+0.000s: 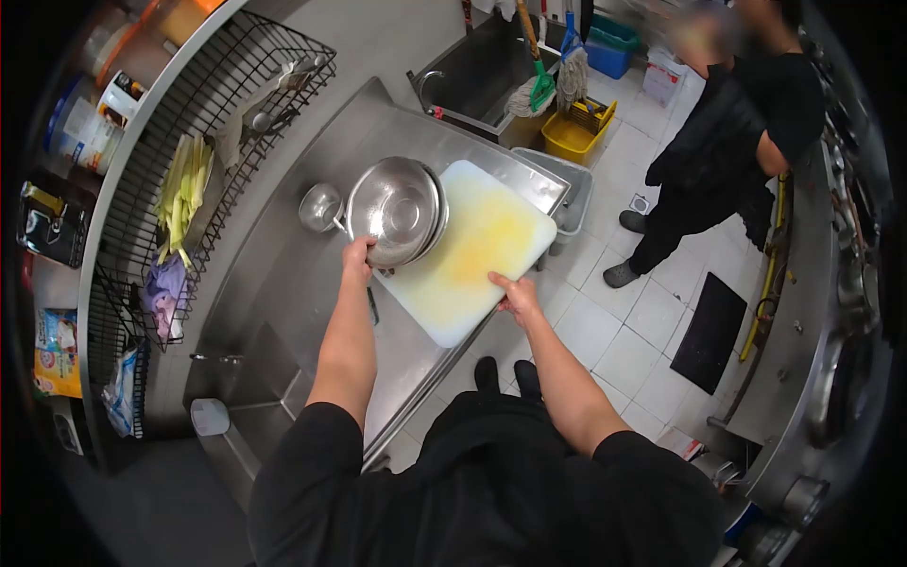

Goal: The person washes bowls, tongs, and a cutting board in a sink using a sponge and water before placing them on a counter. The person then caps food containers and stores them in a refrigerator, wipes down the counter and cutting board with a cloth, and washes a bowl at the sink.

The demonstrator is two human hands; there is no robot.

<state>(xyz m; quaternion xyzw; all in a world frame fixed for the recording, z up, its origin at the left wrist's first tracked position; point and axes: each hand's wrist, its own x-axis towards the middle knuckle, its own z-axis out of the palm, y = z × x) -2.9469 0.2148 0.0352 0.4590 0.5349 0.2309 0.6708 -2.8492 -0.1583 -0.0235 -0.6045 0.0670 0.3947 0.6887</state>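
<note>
A white cutting board (472, 255) with a yellow stain across its middle lies over the steel counter, its near side at the counter's front edge. My right hand (515, 295) grips that near edge, thumb on top and fingers underneath. Stacked metal bowls (395, 210) rest at the board's left side and partly overlap it. At their lower left rim, my left hand (357, 257) is closed on the bowls; its fingertips are partly hidden. Just left of the bowls is a small round metal cup (321, 206), perhaps a ladle's bowl. A dark thin utensil (372, 307) lies below the left hand.
A wire rack (217, 142) with celery-like stalks (184, 194) hangs on the left wall. Beyond the counter are a sink (482, 71), mops (539, 90), a yellow bucket (572, 132) and a grey bin (574, 194). Another person (718, 142) in black stands at the right on the tiled floor.
</note>
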